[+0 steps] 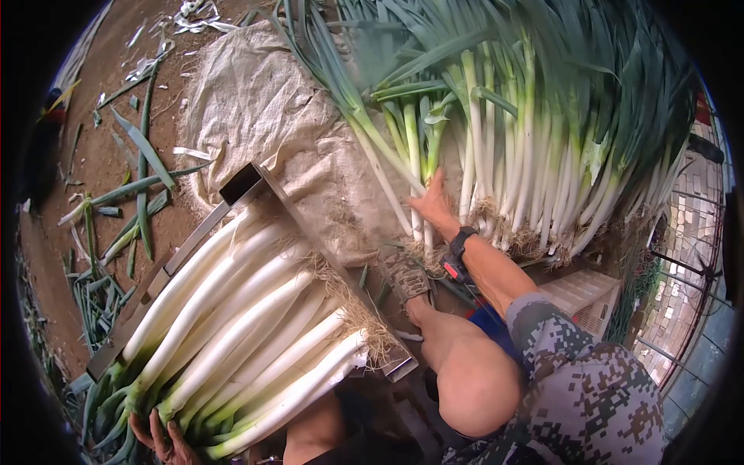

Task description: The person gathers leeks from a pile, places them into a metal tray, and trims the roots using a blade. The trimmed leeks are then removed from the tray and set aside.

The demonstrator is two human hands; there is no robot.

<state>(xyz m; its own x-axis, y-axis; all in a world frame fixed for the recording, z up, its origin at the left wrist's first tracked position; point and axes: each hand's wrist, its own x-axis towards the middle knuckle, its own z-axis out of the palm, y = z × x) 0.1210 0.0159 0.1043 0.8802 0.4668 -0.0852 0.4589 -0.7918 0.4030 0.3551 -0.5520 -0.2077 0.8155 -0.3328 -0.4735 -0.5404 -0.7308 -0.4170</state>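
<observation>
A bundle of thick white leeks [248,310] lies across a metal frame [310,240] at the lower left, roots to the right and green ends toward the bottom left. My left hand [164,440] lies against the green end of this bundle, its fingers stretched and apart. Farther off, my right hand [435,208] is at a few loose leeks [415,147] at the left edge of a large pile, thumb and fingers around their pale stalks. Part of its grip is hidden. A dark watch [463,239] is on that wrist.
The big leek pile [535,155] spreads along the upper right, roots toward me. A pale woven sack [263,101] covers the ground at centre. Cut leaves [143,178] litter the soil at left. A light plastic crate [585,298] stands beyond my right arm; my shoe [404,275] is near the frame.
</observation>
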